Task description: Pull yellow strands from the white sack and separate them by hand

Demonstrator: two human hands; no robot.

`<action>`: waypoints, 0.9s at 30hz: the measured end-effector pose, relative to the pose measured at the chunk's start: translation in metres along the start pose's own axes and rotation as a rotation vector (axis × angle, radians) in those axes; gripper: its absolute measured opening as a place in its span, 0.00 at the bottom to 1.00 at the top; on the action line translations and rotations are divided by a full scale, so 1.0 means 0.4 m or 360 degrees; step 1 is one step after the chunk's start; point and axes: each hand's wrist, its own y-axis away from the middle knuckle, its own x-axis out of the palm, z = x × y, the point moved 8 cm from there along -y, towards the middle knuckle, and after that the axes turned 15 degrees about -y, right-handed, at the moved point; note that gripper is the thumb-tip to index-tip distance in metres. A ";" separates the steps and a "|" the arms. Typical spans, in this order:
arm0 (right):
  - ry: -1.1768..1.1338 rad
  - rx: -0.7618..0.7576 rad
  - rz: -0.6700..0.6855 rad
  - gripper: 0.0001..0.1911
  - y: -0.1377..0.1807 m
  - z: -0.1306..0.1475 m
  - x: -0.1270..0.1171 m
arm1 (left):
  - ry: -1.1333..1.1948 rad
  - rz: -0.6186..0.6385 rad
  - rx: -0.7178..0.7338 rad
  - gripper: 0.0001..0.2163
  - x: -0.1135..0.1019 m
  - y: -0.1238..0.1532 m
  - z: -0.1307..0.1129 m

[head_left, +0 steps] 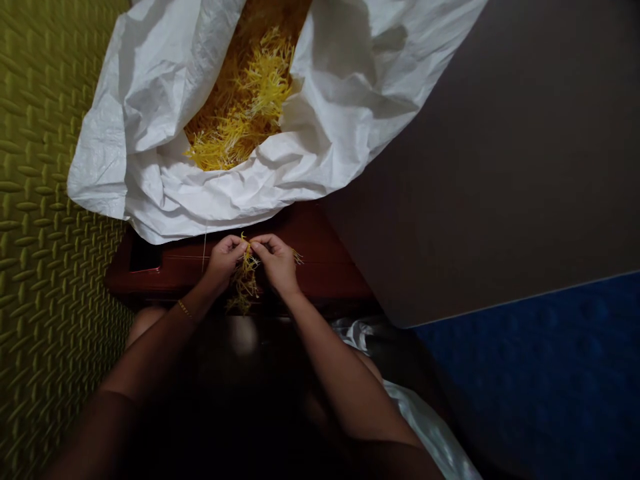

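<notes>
My left hand (227, 259) and my right hand (278, 261) meet fingertip to fingertip over a dark red surface. Both are closed in a pinch on a bunch of thin yellow strands (245, 275), which hangs down between them. A few pale-tipped yellow strands (298, 257) stick out on the far side of my right hand. A fine thread (205, 248) runs downward just left of my left hand. Just beyond the hands, an open white woven sack (225, 197) holds a heap of similar yellow strands (250, 100). My fingers hide where the strands are gripped.
The dark red padded-looking surface (320, 257) lies under my hands, with a dark flat rectangular object (145, 257) at its left. A large grey-brown panel (490, 167) stands on the right, above a blue textured mat (560, 360). Yellow-green patterned matting (45, 233) covers the left side.
</notes>
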 end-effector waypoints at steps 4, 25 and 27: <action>-0.0022 -0.0023 -0.0005 0.08 0.002 -0.002 0.002 | 0.0176 0.0032 -0.0099 0.05 0.009 0.003 0.015; 0.0106 -0.0152 -0.0359 0.10 -0.060 -0.012 -0.087 | -0.0294 0.0011 0.0147 0.06 0.013 0.007 -0.015; -0.0119 -0.0056 -0.0576 0.11 -0.077 -0.044 -0.133 | -0.0592 -0.0139 0.0424 0.04 -0.014 0.050 -0.081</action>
